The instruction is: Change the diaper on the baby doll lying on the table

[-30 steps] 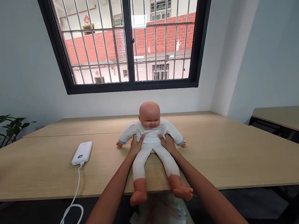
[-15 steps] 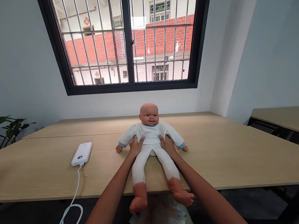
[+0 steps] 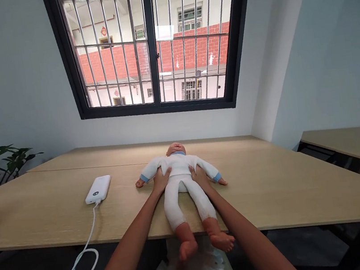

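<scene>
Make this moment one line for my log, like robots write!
Left hand: on baby doll side | Right hand: on other side | Doll: on its back, feet past wooden table edge | Nearby: white power bank

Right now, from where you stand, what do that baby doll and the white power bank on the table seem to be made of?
The baby doll's head and bare feet look like smooth moulded vinyl with a slight sheen; its white suit looks like soft matte knit fabric, given its creases. The white power bank looks like glossy hard plastic from its shine.
</scene>
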A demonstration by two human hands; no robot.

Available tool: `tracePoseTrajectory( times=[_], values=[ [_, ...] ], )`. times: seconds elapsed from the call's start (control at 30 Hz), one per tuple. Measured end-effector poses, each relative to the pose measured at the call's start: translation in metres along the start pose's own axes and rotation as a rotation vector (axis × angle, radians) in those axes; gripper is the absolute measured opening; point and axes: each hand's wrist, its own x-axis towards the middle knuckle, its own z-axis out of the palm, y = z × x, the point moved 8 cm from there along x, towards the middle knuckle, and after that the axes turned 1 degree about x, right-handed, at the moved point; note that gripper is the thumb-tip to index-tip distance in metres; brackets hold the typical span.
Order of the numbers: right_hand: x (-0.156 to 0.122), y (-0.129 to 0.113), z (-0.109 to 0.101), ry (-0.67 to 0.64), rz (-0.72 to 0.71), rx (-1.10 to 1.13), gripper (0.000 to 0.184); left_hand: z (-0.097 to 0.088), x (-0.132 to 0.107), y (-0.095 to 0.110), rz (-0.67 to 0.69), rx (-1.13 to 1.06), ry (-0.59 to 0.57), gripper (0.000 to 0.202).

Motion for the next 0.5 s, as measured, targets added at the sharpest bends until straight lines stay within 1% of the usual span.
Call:
tracePoseTrajectory(
  times=[0.17,0.33,0.5],
  values=[
    [0.0017,-0.0007,-0.0024,0.055,0.008,0.030,0.067,-0.0003,0.0002,-0.0006,0.013,0.002,0.001,0.057],
    [0.0019,-0.0010,-0.0016,0.045,0.025,0.002,0.067,-0.0001,0.0013,-0.0028,0.019,-0.011,0.006,0.058],
    [0.0032,0.0028,0.0006,0.053,0.002,0.043,0.069,0.0009,0.0026,-0.0084,-0.004,0.006,-0.002,0.063]
  ],
)
